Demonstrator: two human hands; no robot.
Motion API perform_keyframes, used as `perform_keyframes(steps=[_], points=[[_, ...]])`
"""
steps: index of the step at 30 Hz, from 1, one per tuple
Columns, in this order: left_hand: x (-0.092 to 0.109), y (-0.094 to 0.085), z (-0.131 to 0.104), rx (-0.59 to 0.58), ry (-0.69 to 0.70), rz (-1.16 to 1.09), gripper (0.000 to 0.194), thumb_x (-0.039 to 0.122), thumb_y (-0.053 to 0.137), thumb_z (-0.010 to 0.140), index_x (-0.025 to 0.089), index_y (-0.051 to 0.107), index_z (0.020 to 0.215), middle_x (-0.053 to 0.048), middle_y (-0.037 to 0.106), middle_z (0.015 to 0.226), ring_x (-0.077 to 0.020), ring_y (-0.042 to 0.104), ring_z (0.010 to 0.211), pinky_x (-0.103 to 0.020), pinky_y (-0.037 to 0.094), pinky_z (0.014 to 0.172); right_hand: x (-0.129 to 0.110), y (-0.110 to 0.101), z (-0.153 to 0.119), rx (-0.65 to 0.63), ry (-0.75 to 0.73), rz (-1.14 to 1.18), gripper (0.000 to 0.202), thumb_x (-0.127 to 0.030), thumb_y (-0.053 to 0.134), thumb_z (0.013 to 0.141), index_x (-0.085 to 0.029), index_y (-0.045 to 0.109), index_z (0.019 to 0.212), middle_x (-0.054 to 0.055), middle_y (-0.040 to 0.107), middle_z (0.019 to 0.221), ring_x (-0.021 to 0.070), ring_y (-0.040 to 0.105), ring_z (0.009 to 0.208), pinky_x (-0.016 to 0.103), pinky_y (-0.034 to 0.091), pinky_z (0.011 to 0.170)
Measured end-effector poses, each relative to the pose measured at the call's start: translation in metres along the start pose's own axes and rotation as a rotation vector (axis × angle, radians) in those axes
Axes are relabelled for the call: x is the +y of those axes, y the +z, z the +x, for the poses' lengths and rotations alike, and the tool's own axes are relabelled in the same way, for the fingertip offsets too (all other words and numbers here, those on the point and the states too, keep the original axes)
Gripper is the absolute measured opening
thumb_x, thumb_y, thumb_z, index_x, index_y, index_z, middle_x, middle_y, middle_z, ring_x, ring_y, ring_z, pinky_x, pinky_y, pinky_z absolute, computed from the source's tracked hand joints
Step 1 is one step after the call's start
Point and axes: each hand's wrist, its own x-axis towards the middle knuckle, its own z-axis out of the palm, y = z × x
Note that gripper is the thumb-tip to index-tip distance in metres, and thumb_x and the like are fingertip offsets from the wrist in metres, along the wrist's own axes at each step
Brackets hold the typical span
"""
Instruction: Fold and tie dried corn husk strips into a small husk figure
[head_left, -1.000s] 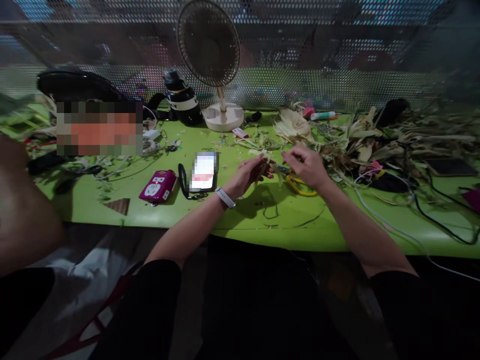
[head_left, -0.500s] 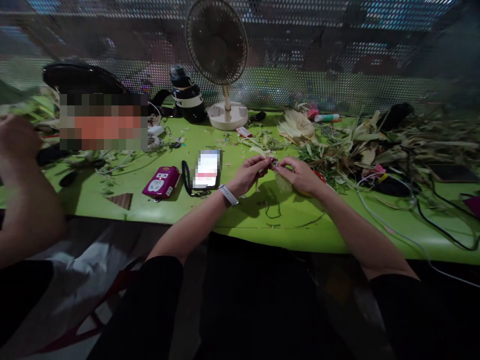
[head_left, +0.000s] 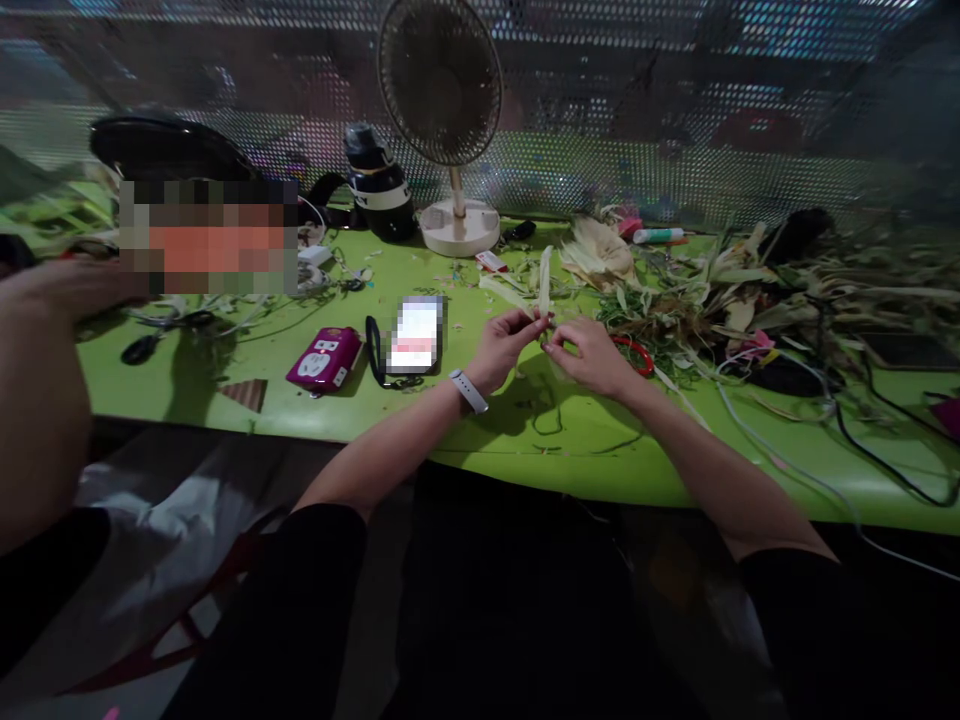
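Above the green tabletop, my left hand (head_left: 510,348), with a white band at the wrist, pinches pale corn husk strips (head_left: 545,278) between thumb and fingers. One strip stands up from the fingertips and another points back to the left. My right hand (head_left: 589,355) is close beside it with fingers curled and thumb and index finger together near the strips' lower end. What lies in that pinch is too small to make out. A red ring-shaped object (head_left: 636,356) rests on the table just past my right hand.
A fan (head_left: 459,228) and a black bottle (head_left: 381,200) stand at the back. Left of my hands lie a phone (head_left: 416,335) and a purple power socket (head_left: 325,360). Husks and grasses (head_left: 675,310), with cables, cover the right side. Another person's arm (head_left: 45,380) reaches in at left.
The husk strips now stick up above my left hand, where before they hung low near my right. My fingers have shifted slightly. The other person's arm has stretched towards the right.
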Motion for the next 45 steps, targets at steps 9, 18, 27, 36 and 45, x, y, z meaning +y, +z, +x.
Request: perform_keyframes(steps=[9, 18, 27, 36, 45], points=[[-0.004, 0.002, 0.001, 0.057, 0.035, -0.01, 0.024, 0.033, 0.086, 0.066, 0.017, 0.067, 0.068, 0.001, 0.069, 0.076, -0.0079, 0.059, 0.073, -0.023, 0.046, 0.074, -0.008, -0.002, 0.0, -0.08, -0.071, 0.098, 0.02, -0.031, 0.056, 0.085, -0.023, 0.048, 0.069, 0.004, 0.06, 0.076, 0.0214, 0.051, 0.08, 0.038, 0.038, 0.081], [0.014, -0.004, 0.005, 0.12, -0.266, -0.14, 0.024, 0.039, 0.079, 0.073, 0.018, 0.07, 0.079, 0.0, 0.071, 0.074, -0.0084, 0.063, 0.067, -0.02, 0.042, 0.06, 0.009, -0.016, 0.004, 0.041, 0.148, 0.183, 0.029, -0.046, 0.06, 0.083, -0.021, 0.055, 0.069, 0.005, 0.064, 0.077, 0.0196, 0.054, 0.075, 0.033, 0.039, 0.073], [0.012, -0.005, 0.0, -0.008, -0.33, -0.044, 0.033, 0.043, 0.086, 0.064, 0.019, 0.07, 0.08, 0.001, 0.071, 0.084, -0.0068, 0.058, 0.066, -0.02, 0.039, 0.059, 0.012, -0.01, 0.003, 0.079, 0.115, 0.128, 0.029, -0.046, 0.061, 0.084, -0.02, 0.057, 0.07, 0.005, 0.065, 0.079, 0.0197, 0.055, 0.076, 0.033, 0.04, 0.074], [0.017, -0.005, 0.001, -0.017, -0.339, 0.007, 0.031, 0.044, 0.08, 0.074, 0.019, 0.072, 0.09, 0.0, 0.069, 0.076, -0.0081, 0.059, 0.065, -0.02, 0.036, 0.056, 0.012, -0.018, 0.004, 0.153, 0.13, 0.15, 0.037, -0.056, 0.06, 0.085, -0.02, 0.059, 0.075, 0.006, 0.066, 0.081, 0.0202, 0.058, 0.079, 0.034, 0.043, 0.077], [0.009, -0.002, 0.002, -0.033, -0.241, -0.153, 0.02, 0.031, 0.083, 0.073, 0.016, 0.072, 0.083, -0.003, 0.077, 0.087, -0.0125, 0.072, 0.084, -0.023, 0.047, 0.074, 0.011, -0.01, 0.002, 0.414, 0.11, -0.031, 0.029, -0.051, 0.059, 0.088, -0.022, 0.06, 0.092, 0.012, 0.068, 0.101, 0.0285, 0.059, 0.102, 0.047, 0.045, 0.093]])
